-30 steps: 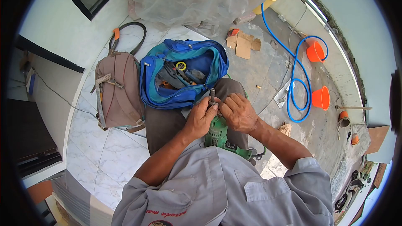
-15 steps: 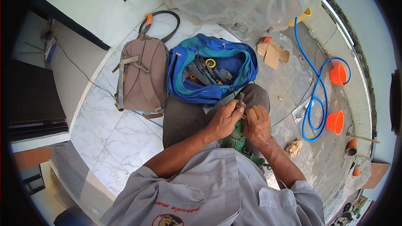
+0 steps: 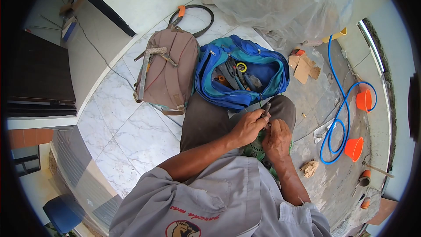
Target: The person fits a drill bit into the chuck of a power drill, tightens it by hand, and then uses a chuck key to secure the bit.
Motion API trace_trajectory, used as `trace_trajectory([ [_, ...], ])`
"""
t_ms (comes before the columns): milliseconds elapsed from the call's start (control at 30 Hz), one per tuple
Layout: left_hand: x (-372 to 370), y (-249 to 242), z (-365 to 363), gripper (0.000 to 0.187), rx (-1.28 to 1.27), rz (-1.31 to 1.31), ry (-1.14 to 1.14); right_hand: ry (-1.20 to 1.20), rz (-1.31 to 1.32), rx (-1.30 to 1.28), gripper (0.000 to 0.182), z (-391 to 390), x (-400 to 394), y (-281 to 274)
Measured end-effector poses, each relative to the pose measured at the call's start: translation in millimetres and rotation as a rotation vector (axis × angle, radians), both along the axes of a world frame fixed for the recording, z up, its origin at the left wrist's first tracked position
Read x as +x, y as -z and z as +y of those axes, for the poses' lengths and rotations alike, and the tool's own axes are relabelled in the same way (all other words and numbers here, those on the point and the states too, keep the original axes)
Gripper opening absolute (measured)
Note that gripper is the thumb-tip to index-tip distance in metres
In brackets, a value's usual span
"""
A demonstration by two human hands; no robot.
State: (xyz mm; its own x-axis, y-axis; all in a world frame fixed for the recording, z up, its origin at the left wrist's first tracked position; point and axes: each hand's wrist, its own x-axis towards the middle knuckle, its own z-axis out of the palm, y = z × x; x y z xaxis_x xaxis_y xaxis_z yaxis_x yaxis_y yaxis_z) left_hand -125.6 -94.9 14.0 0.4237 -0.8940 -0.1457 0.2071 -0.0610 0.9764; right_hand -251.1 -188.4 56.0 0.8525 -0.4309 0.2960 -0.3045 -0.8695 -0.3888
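Note:
A green power tool lies in my lap, mostly covered by my hands and forearms. My left hand is closed round a short dark metal rod, whose tip pokes up past the thumb. Right beside it, my right hand has its fingers curled in at the front end of the tool. What those fingers grip is hidden under them. Just beyond my knees sits an unzipped blue and teal bag with tools and a yellow tape roll inside.
A brown backpack with a hammer on top leans against the bag. To the right are a blue hose, orange buckets, torn cardboard and crumpled paper. Plastic sheeting hangs ahead.
My view has turned, so the surroundings sit farther right and lower. Both hands stay together at the tool with much the same grip. The rod leans a little more to the right.

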Motion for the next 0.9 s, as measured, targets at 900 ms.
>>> trace_trajectory([
  [900,12,18,1,0.027,0.051,0.058,-0.025,0.04,0.056,0.062,0.014,7,18,10],
])
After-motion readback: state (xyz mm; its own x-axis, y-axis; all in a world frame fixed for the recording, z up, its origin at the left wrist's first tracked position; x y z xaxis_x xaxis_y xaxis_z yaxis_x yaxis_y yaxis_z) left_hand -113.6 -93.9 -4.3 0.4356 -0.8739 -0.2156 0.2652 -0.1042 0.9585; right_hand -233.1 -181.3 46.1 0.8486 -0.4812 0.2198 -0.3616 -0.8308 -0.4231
